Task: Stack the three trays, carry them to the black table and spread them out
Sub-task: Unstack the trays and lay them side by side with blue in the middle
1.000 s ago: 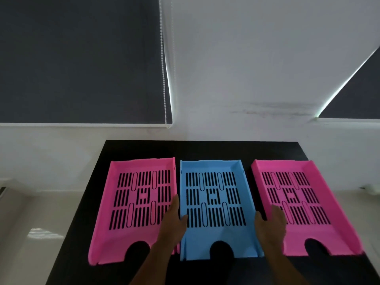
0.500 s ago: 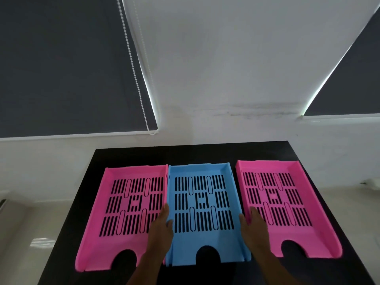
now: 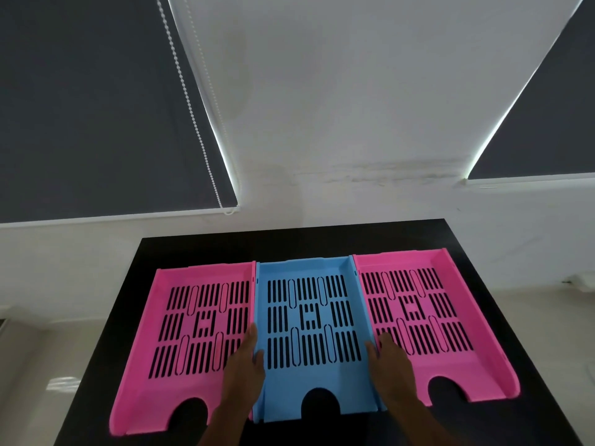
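Three slotted trays lie flat side by side on the black table (image 3: 322, 239): a pink tray (image 3: 180, 317) on the left, a blue tray (image 3: 309, 317) in the middle, a second pink tray (image 3: 450, 304) on the right. Their side walls touch. My left hand (image 3: 244, 365) grips the blue tray's left wall, thumb inside the blue tray, fingers lying in the left pink tray. On the blue tray's right wall sits my right hand (image 3: 391, 365), thumb over that wall and fingers in the right pink tray.
The table stands against a white wall (image 3: 338, 107) below two dark roller blinds, one at left (image 3: 90, 107) and one at right (image 3: 547, 123). A bead cord (image 3: 193, 117) hangs by the left blind. Pale floor (image 3: 38, 365) shows on both sides of the table.
The view has swung and tilted, and the trays have shifted left in it. The gaps beside the blue tray have closed. Both hands stay at the blue tray's side walls.
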Action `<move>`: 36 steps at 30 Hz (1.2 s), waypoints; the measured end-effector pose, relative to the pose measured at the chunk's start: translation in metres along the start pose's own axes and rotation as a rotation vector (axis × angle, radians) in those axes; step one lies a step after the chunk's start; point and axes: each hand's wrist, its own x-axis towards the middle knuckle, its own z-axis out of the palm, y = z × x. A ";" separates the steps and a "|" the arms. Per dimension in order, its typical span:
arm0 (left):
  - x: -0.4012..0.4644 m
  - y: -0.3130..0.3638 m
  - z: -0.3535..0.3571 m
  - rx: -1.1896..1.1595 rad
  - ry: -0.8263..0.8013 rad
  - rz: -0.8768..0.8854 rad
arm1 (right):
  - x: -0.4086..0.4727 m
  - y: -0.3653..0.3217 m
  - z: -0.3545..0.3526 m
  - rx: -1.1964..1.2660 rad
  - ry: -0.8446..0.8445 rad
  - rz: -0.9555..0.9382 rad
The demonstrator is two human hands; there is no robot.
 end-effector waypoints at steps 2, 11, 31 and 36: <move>-0.001 0.000 -0.001 -0.005 0.003 -0.006 | 0.000 -0.001 0.000 -0.014 0.006 -0.005; 0.017 0.010 -0.005 -0.032 0.021 -0.017 | 0.020 -0.012 0.002 -0.044 0.038 -0.016; 0.092 0.044 -0.014 -0.013 -0.051 -0.022 | 0.092 -0.049 -0.009 -0.027 0.012 0.022; 0.086 0.042 -0.017 0.086 -0.102 -0.022 | 0.086 -0.056 -0.020 -0.020 -0.011 0.013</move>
